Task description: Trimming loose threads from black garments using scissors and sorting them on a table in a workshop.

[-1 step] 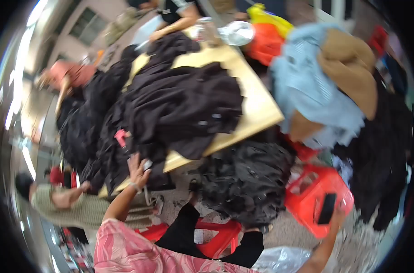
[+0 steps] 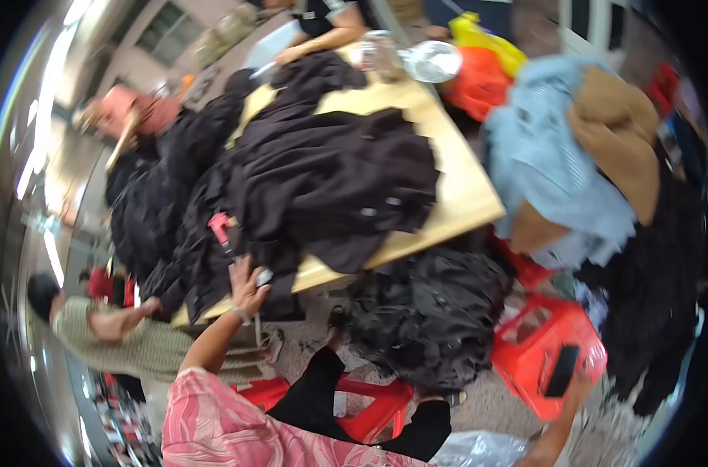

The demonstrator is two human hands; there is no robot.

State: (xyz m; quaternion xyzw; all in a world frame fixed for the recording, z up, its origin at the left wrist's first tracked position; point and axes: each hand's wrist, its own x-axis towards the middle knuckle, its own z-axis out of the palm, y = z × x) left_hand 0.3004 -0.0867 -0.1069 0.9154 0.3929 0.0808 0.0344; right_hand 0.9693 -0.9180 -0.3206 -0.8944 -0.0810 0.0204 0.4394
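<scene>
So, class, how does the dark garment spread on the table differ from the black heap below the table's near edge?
Place: the dark garment lies on the table, while the black heap sits lower, beside it.
Pose: the dark garment is spread out fairly flat with some folds; the black heap is bunched and crumpled.
Shared: both look like dark cloth, and neither is neatly folded.

Short-slvd pink top (image 2: 214, 412) w/ pale swirls, blk trousers (image 2: 307, 393), light band (image 2: 241, 314) on L wrist (image 2: 235, 321).
</scene>
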